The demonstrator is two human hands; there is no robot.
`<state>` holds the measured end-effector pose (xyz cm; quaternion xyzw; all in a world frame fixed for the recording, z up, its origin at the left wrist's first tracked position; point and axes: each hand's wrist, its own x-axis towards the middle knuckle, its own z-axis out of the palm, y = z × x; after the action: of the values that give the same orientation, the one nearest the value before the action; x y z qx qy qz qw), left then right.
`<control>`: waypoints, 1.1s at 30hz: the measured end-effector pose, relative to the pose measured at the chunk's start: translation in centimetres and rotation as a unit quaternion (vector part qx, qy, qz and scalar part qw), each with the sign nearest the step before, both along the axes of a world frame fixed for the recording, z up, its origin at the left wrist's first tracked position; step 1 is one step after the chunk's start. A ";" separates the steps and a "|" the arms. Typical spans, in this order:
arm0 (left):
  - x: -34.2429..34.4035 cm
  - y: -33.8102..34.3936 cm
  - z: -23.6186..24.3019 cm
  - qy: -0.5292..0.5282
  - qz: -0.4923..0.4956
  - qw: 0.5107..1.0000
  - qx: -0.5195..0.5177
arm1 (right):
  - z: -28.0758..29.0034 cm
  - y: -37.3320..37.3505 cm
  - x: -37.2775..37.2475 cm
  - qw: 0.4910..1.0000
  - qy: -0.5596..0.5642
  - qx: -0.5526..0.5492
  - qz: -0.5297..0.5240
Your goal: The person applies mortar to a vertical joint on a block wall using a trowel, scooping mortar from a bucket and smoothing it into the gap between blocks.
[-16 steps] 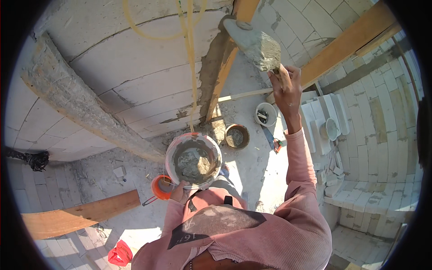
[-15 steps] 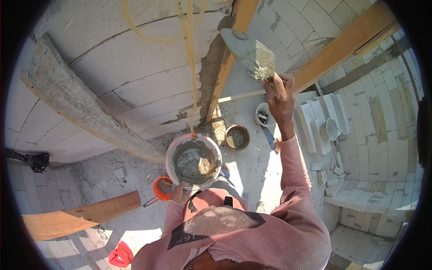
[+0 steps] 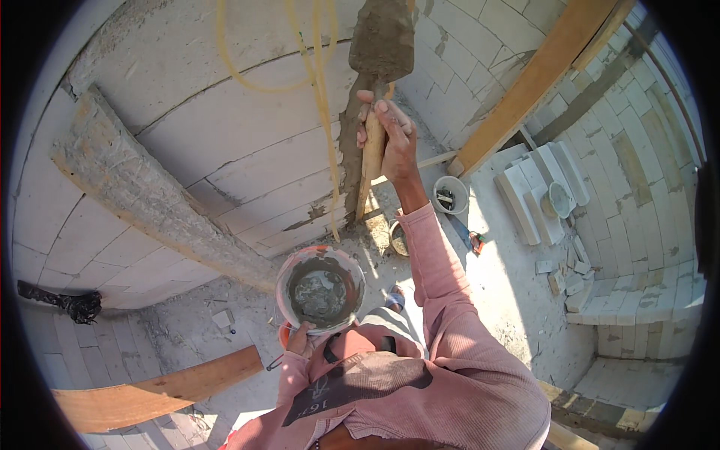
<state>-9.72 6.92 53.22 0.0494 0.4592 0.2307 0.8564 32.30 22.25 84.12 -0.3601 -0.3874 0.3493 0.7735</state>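
Observation:
My right hand (image 3: 397,142) is raised high, closed around a trowel (image 3: 382,49) whose blade is smeared grey with wet mortar. The blade points away from me, over the top of a dark mortar strip (image 3: 350,142) running down the block wall beside an upright wooden post. Whether it touches the wall I cannot tell. Low in front of my body, my left hand (image 3: 300,340) grips the near rim of a bucket (image 3: 283,289). Wet grey mortar (image 3: 318,296) lies inside the bucket. An orange container is mostly hidden behind it.
A rough slanting beam (image 3: 150,187) leans at the left, with a wooden plank (image 3: 165,379) below. Yellowish hoses (image 3: 321,97) hang down the wall. On the right stand a white pail (image 3: 450,195), stacked pale blocks (image 3: 532,195) and a slanted timber (image 3: 525,82). Block scraps litter the floor.
My right hand has swung left with the trowel, from beside the post to the mortar strip, and the blade has turned. My left hand stays on the bucket rim.

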 end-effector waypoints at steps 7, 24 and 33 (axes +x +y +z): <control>-1.0 -1.1 0.2 -0.017 0.053 0.997 0.062 | -4.4 -4.3 -0.1 0.996 -0.013 -0.072 -0.059; 3.4 4.2 5.7 0.298 -0.355 0.617 0.635 | -9.2 -19.1 -6.1 0.472 -0.832 -0.290 0.039; 7.7 2.1 10.4 0.380 -0.328 0.438 0.746 | -9.8 -20.5 -9.3 0.590 -0.764 -0.256 0.051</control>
<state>-2.05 9.06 63.58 0.8986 0.3381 0.1441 0.2399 23.02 1.78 74.31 -0.6574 -0.7486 0.0695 0.0510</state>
